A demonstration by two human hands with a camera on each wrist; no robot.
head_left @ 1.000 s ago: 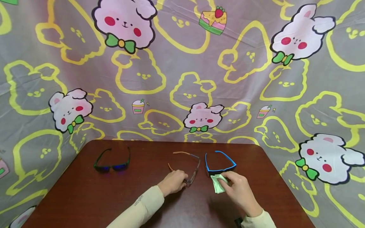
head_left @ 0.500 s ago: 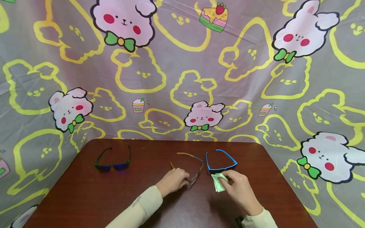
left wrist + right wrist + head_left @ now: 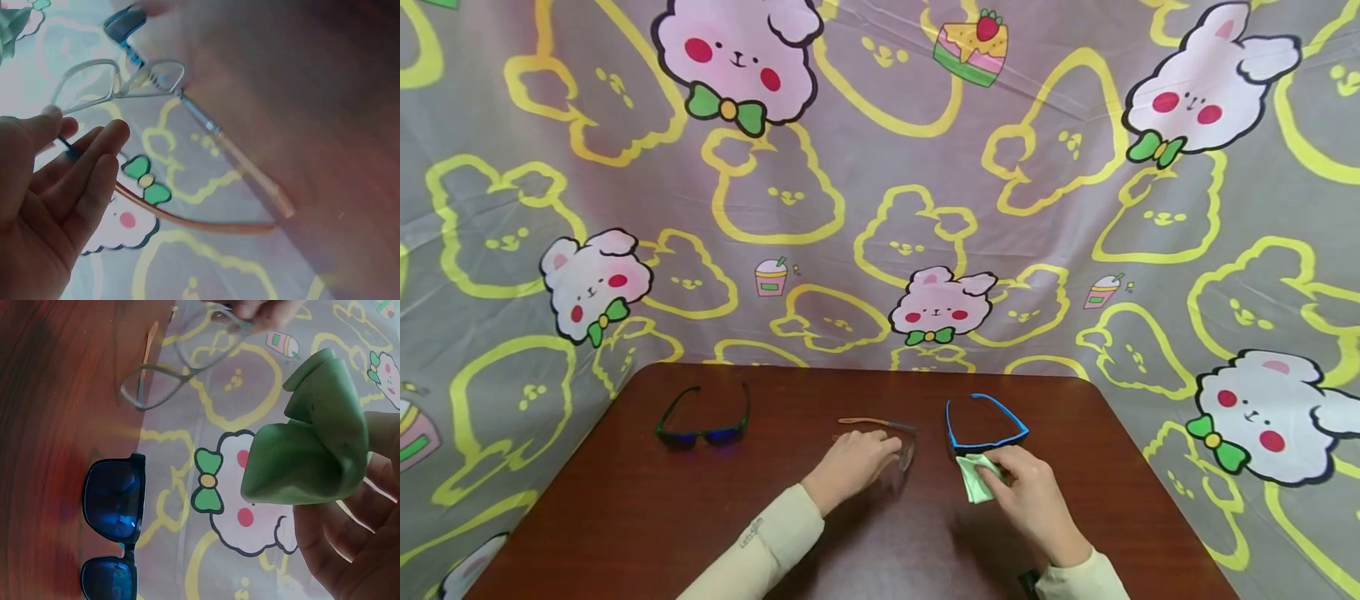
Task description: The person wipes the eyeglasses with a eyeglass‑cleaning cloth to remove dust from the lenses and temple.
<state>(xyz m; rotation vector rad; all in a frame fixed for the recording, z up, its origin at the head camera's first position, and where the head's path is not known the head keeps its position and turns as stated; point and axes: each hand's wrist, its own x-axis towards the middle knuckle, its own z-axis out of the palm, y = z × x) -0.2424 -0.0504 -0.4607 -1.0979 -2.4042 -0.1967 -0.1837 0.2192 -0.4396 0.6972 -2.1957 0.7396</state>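
Note:
My left hand (image 3: 850, 468) pinches clear-framed eyeglasses (image 3: 116, 95) at one corner, between the thumb and fingers. Their temples have orange-brown ends; in the head view the fingers hide part of the frame. To the right, my right hand (image 3: 1033, 500) holds a folded light-green cleaning cloth (image 3: 319, 444) between thumb and fingers. Just behind that cloth lie blue-framed sunglasses (image 3: 988, 442), their dark blue lenses (image 3: 112, 497) facing me and their temples unfolded. The eyeglasses and the cloth are apart.
Dark sunglasses with blue lenses (image 3: 700, 437) lie at the left of the brown table (image 3: 700, 517), temples unfolded. A patterned cloth backdrop (image 3: 820, 200) surrounds the table at the back and sides. A small dark object (image 3: 1030, 582) shows beside the right sleeve.
The eyeglasses first shifted slightly right, then turned in my left hand, their temples now swung more to the left. My right hand with the cloth has stayed nearly still.

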